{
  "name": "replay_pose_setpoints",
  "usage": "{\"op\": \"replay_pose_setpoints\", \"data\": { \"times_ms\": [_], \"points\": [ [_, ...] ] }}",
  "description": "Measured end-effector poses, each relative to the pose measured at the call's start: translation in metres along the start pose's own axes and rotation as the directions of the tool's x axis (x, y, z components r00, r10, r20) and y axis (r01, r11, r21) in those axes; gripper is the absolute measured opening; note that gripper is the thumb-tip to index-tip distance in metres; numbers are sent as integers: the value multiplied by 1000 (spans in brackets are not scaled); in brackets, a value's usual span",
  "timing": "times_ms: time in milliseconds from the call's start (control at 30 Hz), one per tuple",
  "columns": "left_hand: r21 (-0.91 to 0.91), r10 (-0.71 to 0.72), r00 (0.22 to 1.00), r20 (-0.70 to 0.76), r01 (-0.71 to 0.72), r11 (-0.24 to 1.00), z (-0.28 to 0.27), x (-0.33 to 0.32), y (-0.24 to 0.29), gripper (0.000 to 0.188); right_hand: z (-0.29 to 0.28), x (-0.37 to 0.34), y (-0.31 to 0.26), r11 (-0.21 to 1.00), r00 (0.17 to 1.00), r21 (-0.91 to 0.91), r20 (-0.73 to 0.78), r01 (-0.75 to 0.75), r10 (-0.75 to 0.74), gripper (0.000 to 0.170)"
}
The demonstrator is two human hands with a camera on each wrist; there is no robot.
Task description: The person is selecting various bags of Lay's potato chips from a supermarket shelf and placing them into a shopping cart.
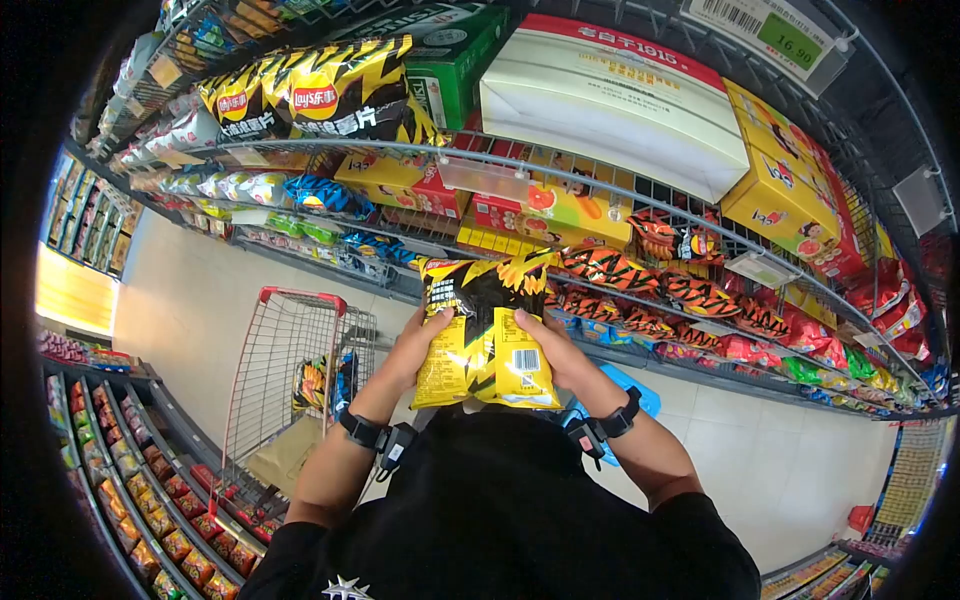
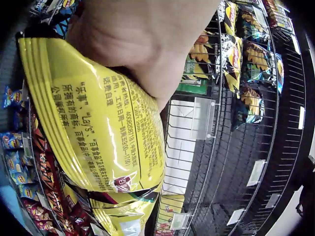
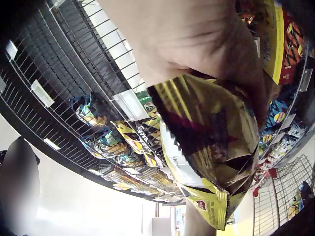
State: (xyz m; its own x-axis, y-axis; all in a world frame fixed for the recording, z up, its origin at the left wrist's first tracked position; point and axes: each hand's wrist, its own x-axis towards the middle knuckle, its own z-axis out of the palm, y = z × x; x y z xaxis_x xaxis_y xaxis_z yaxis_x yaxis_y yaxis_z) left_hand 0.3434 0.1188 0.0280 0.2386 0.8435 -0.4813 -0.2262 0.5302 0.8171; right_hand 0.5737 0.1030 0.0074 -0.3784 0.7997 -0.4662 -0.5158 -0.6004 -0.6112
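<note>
Both hands hold a yellow and black bag of potato chips (image 1: 487,365) upright in front of the chest, its printed back and barcode towards the head camera. On its left side edge the left hand (image 1: 408,348) grips with the thumb on the near face. The right hand (image 1: 556,350) grips the opposite edge the same way, and the other fingers are largely hidden behind the bag. In the left wrist view, the bag's yellow printed side (image 2: 98,118) bulges below the hand. The right wrist view shows its crimped end (image 3: 182,142) and the hand (image 3: 197,44) over it.
A wire shopping cart (image 1: 285,350) with bagged snacks inside stands at the left. Ahead runs a wire shelf with similar yellow chip bags (image 1: 335,85), a white box (image 1: 610,105) and orange-black bags (image 1: 610,270). Another snack rack (image 1: 150,480) is at lower left.
</note>
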Motion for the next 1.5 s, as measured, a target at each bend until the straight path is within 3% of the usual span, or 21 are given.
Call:
{"op": "replay_pose_setpoints", "data": {
  "times_ms": [200,267,500,567,600,667,700,733,800,967,1033,1067,1167,1233,1300,1333,1367,1433,1467,1500],
  "points": [
    [-66,-39,999,8,39,997,0,-2,1,56,-4,4,6,998,999,34,-21,-47,48,46],
    [-54,-40,999,10,41,998,1,-3,3,57,-6,6,8,997,999,69,18,-46,45,58],
    [-34,-57,998,-9,57,998,-7,2,-9,61,-9,8,9,996,998,73,-22,-52,54,57],
    [24,-29,999,-34,30,999,-16,6,-16,63,-4,7,8,997,994,3,-68,82,-82,60],
    [87,44,999,-23,-42,995,-18,9,-18,63,-4,9,8,997,995,0,-68,72,-72,60],
    [326,305,946,-110,-255,910,-24,10,-22,56,-2,13,9,934,950,-222,-78,279,-302,67],
    [443,457,881,-123,-364,819,-24,7,-22,54,-3,18,11,936,953,-225,-71,272,-294,67],
    [442,458,879,-133,-361,821,-29,4,-22,54,-7,23,15,901,933,-314,-102,300,-346,69],
    [416,291,950,114,-312,854,-42,-3,-22,54,-9,32,21,814,886,-471,-130,339,-445,73],
    [473,295,955,42,-279,836,-31,-23,-28,62,31,36,20,783,915,-549,-77,292,-396,71],
    [417,372,924,-91,-303,857,-38,-24,-39,80,45,37,26,691,916,-637,62,342,-397,69],
    [348,374,925,-69,-329,878,-49,-20,-45,90,54,33,31,744,950,-609,51,274,-307,74],
    [207,356,895,-267,-308,929,-74,-20,-55,67,77,31,43,643,935,-680,279,352,-217,69],
    [-53,244,879,-409,-290,956,-77,-32,-42,47,93,34,43,647,941,-690,303,324,-148,63],
    [-83,219,892,-395,-272,959,-101,-39,-48,44,92,50,52,644,918,-659,337,389,-210,57],
    [-99,215,886,-410,-277,956,-114,-43,-54,44,93,60,57,567,893,-691,318,448,-319,50],
    [-162,186,920,-344,-254,954,-128,-47,-61,43,91,66,55,406,901,-819,283,405,-328,55],
    [-240,169,942,-289,-242,940,-149,-54,-67,42,91,82,63,461,959,-844,205,275,-197,59],
    [-369,129,963,-237,-212,905,-159,-58,-71,41,90,90,69,446,960,-851,216,275,-180,59],
    [-490,99,979,-179,-176,854,-168,-61,-73,41,87,97,77,598,970,-776,241,201,-14,61]
  ]
}}
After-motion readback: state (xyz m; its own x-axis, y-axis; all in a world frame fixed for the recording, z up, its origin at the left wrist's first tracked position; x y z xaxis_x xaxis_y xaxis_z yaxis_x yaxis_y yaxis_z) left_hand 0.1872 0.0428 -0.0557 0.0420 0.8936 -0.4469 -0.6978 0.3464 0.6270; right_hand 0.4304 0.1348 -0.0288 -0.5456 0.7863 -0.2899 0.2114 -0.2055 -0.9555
